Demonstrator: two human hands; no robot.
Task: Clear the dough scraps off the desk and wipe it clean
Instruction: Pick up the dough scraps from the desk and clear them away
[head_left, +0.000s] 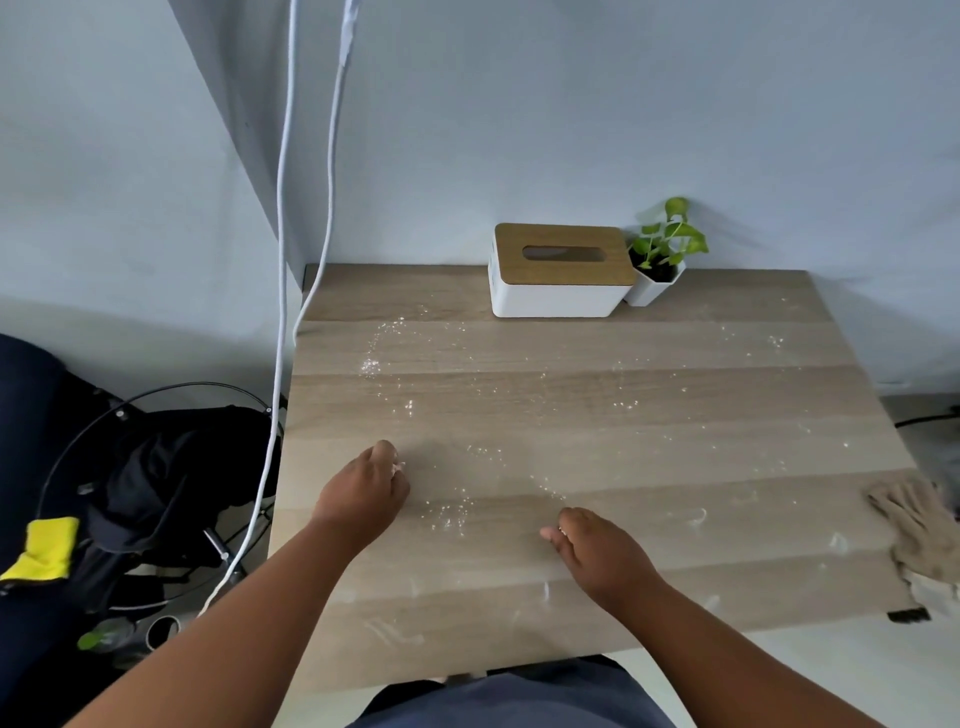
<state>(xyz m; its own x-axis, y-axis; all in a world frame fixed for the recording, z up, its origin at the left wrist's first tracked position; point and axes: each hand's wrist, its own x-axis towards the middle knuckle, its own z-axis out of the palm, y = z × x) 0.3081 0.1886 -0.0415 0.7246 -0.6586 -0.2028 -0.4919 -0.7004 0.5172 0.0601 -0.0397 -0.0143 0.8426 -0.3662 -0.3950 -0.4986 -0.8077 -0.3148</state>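
The light wooden desk (649, 426) is strewn with small white dough crumbs (447, 514) and pale floury smears. My left hand (363, 493) is over the desk's left side, its fingers curled round a little clump of white dough scraps (398, 467). My right hand (597, 556) rests low on the desk near the front middle, fingers bent, with a tiny white crumb at its fingertips. A beige cloth (919, 530) lies crumpled at the desk's right edge, away from both hands.
A white tissue box with a wooden lid (558, 270) and a small potted plant (660, 260) stand at the back by the wall. White cables (280, 312) hang down along the left edge. Dark clothes, a wire rack and a yellow cloth (41, 548) lie left of the desk.
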